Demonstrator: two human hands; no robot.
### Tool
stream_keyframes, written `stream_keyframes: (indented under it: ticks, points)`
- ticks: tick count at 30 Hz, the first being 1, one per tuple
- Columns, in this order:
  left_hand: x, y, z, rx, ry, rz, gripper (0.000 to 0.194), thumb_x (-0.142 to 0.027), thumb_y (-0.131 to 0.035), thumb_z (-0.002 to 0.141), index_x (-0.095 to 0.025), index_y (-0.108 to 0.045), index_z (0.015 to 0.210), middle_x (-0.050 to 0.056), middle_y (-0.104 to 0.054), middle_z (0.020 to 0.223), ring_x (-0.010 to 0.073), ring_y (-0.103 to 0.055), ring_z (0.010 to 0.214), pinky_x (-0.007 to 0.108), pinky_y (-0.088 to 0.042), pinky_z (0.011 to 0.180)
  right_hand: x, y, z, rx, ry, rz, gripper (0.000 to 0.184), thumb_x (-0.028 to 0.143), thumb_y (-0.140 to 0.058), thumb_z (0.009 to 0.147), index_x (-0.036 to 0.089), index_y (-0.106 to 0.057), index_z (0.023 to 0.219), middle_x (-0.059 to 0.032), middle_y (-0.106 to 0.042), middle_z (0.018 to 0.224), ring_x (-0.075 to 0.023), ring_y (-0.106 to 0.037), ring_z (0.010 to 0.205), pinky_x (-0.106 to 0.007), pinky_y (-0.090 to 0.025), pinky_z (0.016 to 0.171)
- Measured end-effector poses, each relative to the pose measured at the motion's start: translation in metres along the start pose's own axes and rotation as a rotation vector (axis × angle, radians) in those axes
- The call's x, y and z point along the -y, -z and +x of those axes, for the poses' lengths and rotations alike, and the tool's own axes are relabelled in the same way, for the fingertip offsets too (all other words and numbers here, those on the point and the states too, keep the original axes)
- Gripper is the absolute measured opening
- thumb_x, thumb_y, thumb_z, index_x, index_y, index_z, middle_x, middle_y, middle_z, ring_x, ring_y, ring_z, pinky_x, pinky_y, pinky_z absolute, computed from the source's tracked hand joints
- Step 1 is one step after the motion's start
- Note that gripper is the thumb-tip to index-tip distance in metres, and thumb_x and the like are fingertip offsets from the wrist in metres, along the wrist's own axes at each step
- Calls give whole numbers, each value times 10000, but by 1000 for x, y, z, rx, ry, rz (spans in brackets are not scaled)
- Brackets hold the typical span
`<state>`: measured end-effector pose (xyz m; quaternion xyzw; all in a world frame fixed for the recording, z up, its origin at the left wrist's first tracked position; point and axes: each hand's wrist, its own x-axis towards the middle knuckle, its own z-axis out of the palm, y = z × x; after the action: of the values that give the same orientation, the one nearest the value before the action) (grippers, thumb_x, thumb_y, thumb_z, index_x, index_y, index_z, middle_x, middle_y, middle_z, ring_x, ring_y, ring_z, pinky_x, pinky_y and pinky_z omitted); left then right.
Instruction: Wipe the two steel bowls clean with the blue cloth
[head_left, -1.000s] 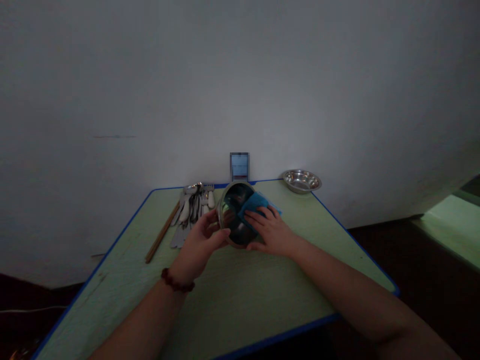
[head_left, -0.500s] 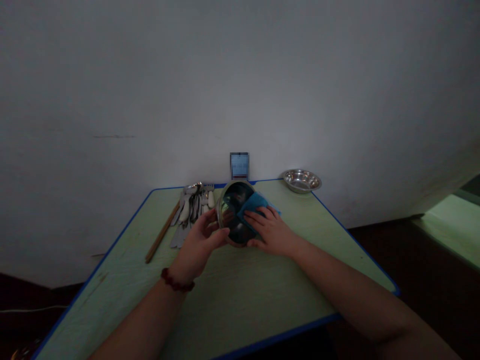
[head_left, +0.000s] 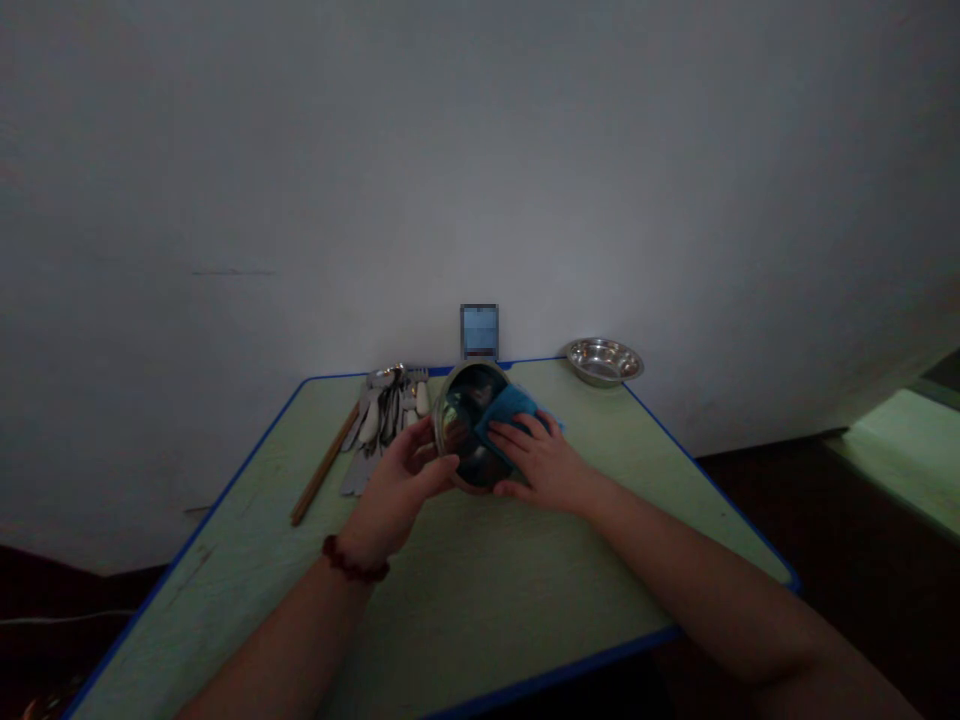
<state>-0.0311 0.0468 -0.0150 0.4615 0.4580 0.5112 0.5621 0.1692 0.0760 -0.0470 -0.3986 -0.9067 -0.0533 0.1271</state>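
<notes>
Tilting on edge at mid-table, steel bowl [head_left: 463, 428] gripped at its rim by curled left hand [head_left: 395, 487], right hand [head_left: 545, 463] closed around its other side pressing blue cloth [head_left: 510, 410] inside, cutlery pile [head_left: 386, 415] just left, second bowl [head_left: 604, 360] far corner of green table [head_left: 465, 590].

A pile of cutlery [head_left: 386, 410], chopsticks [head_left: 324, 467] and a steel dish [head_left: 604, 361] lie on the green table [head_left: 480, 590].

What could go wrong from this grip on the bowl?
1. The bowl is tipped on its edge, held by the left hand at the rim; it might slip and roll.
2. The cutlery pile lies just left of it; a slip could scatter it.
3. The right hand pressing the blue cloth may push the bowl sideways.
</notes>
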Motion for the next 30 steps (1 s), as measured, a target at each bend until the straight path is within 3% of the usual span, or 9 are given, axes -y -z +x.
stream_keyframes:
  ticks: [6, 11, 18, 30]
  points:
    - [0, 0, 1, -6, 10, 34, 526, -262, -704, 636, -180, -510, 1118, 115, -633, 1139, 271, -613, 1011, 343, -572, 722, -1, 0, 0, 16, 9, -6, 830, 664, -483, 730, 140, -350, 1359, -125, -408, 1382, -317, -290, 1227, -542, -151, 1024]
    - [3, 3, 2, -5, 12, 26, 513, -256, -687, 663, -188, -502, 1136, 108, -626, 1156, 266, -611, 1017, 349, -572, 729, -1, -1, -1, 15, 5, 2, 736, 487, -577, 745, 147, -350, 1356, -97, -400, 1392, -302, -289, 1225, -530, -150, 1028]
    - [0, 1, 1, 3, 19, 19, 491, -269, -680, 674, -181, -506, 1124, 110, -608, 1185, 259, -604, 1030, 325, -570, 716, 0, 1, -2, 5, -1, 16, 626, 349, -534, 780, 145, -366, 1347, -83, -414, 1383, -292, -299, 1214, -521, -155, 1031]
    - [2, 1, 1, -17, 7, 18, 506, -273, -697, 651, -191, -520, 1119, 99, -632, 1144, 258, -617, 998, 333, -566, 707, 0, 0, 0, 18, -17, 4, 599, 197, -490, 755, 138, -381, 1341, -74, -392, 1401, -299, -279, 1221, -518, -159, 1023]
